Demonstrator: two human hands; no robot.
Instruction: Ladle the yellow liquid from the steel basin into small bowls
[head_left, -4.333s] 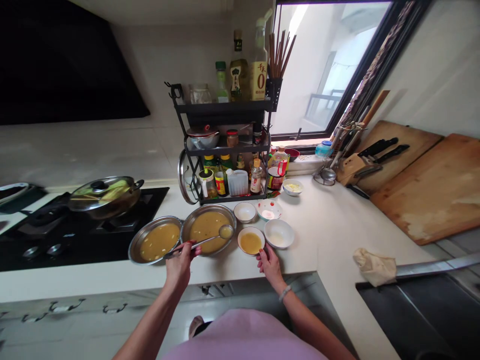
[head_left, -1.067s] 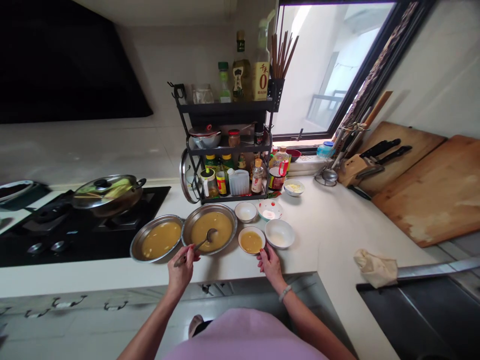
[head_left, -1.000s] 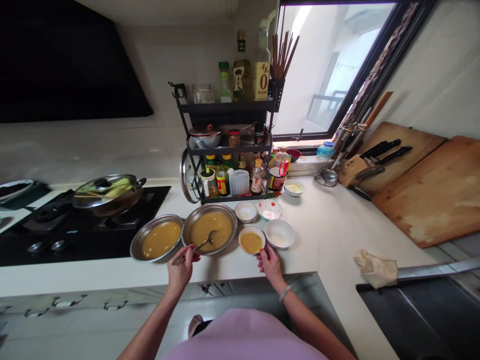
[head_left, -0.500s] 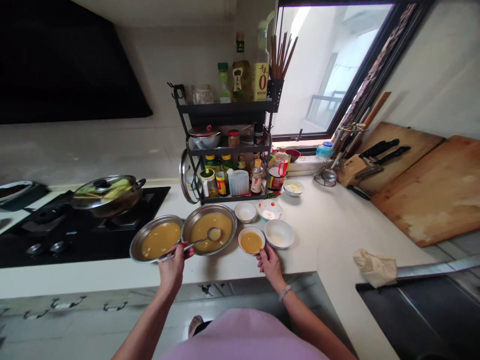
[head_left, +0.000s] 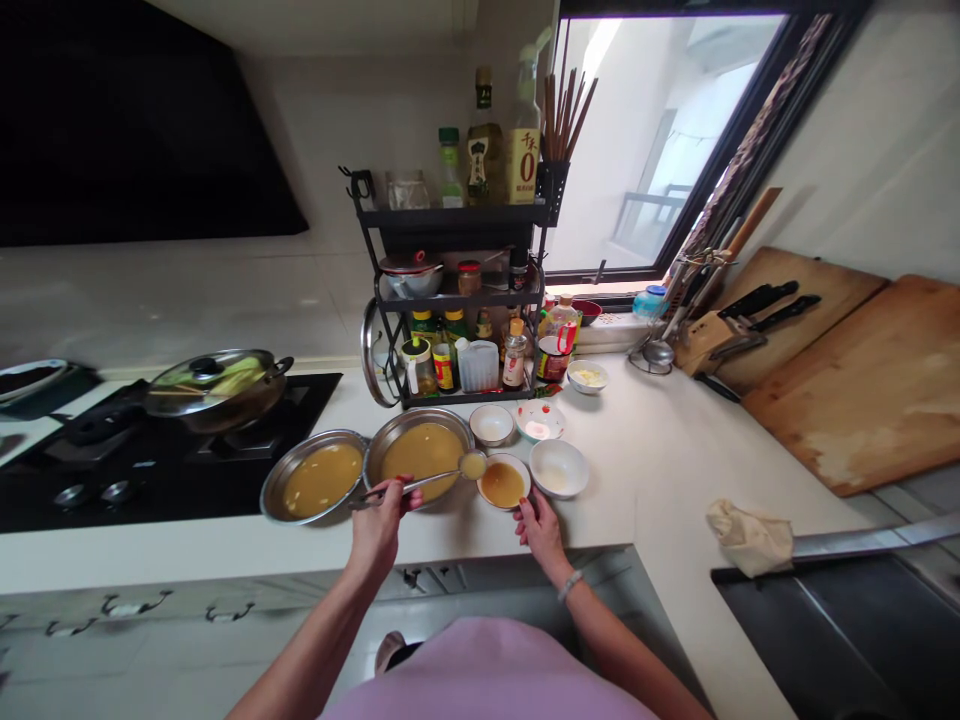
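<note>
My left hand is closed round the handle of a metal ladle, whose bowl holds yellowish liquid beside the rim of a small white bowl. That bowl contains orange-brown liquid. The fingers of my right hand grip its right front rim. Under the ladle's handle stands a large metal basin of yellow-brown liquid. A second metal basin, with similar liquid and pale bits in it, stands to its left.
Several white bowls stand close by, among them one right of my right hand. Behind is a black rack of bottles and jars. A lidded pan sits on the stove at left; a knife block and cutting boards are at right.
My left hand has moved right, carrying the ladle from over the large basin to the small bowl's left rim. My right hand has stayed at the small bowl.
</note>
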